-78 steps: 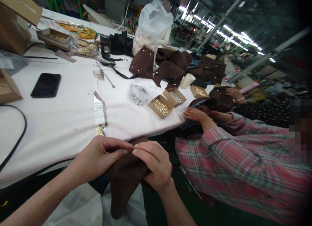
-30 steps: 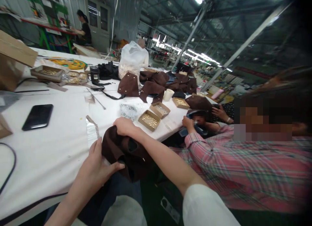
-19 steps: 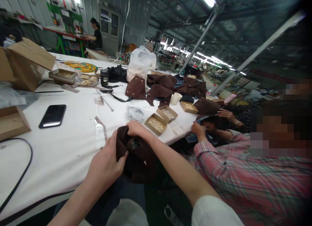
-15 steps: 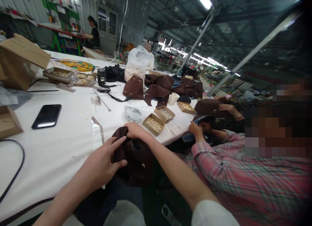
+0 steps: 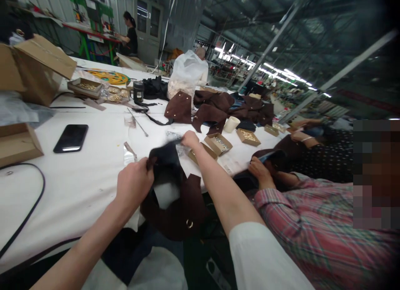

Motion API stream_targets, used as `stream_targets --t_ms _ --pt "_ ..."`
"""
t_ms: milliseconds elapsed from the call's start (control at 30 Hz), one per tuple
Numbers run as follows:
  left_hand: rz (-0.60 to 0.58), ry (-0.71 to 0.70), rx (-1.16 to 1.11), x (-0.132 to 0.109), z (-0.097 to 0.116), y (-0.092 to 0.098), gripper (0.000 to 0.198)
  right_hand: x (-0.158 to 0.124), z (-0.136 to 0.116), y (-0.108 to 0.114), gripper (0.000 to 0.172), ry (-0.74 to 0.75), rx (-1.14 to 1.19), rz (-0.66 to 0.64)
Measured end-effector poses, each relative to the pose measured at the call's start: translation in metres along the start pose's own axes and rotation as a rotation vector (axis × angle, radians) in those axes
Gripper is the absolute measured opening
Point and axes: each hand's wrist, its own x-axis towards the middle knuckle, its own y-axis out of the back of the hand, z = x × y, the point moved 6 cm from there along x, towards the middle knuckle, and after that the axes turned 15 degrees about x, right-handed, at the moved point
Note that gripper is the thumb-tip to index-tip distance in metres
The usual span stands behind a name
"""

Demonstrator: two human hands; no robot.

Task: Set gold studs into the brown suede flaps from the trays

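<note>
My left hand point(image 5: 134, 179) is closed, fist-like, on one edge of a dark brown fabric piece point(image 5: 194, 204). Its upper far edge is pinched in my right hand point(image 5: 190, 139), stretched out over the table. The piece hangs between both hands at the table's front edge, showing a dark underside and a curved opening with something pale behind it. A gold ring point(image 5: 189, 223) sits low on its right part. Just beyond my right forearm is a small cardboard tray point(image 5: 204, 150), partly hidden by it. Next to it stands a tray of silver-coloured studs point(image 5: 220, 144).
On the white table point(image 5: 90, 177) lie a phone point(image 5: 71, 138), a thin metal rod point(image 5: 137, 122) and more brown fabric pieces point(image 5: 212, 111). Cardboard boxes point(image 5: 18, 144) stand at left. A co-worker's plaid sleeve point(image 5: 290, 206) is close on my right, hands on brown fabric.
My right hand has reached forward and right, pulling the fabric's edge up and opening the piece out. My left hand has closed on its edge. The view has shifted slightly.
</note>
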Motion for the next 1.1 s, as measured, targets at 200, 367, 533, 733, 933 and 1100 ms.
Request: stream_targets --t_ms 200,367,533,733,933,1100 --pt "0.004 0.127 -0.364 0.040 -0.028 -0.011 0.051 0.014 0.002 -0.011 0.027 0.027 -0.025 -0.030" --pt "-0.020 0.088 -0.274 0.052 -0.021 -0.004 0.053 0.015 -0.004 -0.008 0.025 0.087 -0.070 -0.020" --pt "-0.033 0.072 -0.085 0.048 -0.018 -0.005 0.061 -0.011 -0.019 0.030 0.031 0.150 -0.058 0.093" --pt "-0.027 0.062 -0.108 0.052 -0.019 -0.013 0.055 -0.178 -0.076 0.100 0.029 0.505 0.451 0.136" --pt "0.062 -0.006 0.043 0.042 -0.007 -0.003 0.054 -0.238 -0.098 -0.006 0.030 0.383 0.387 -0.212" --pt "0.012 -0.041 0.111 0.029 -0.026 0.003 0.050 -0.196 -0.080 -0.065 0.028 0.384 0.415 -0.312"
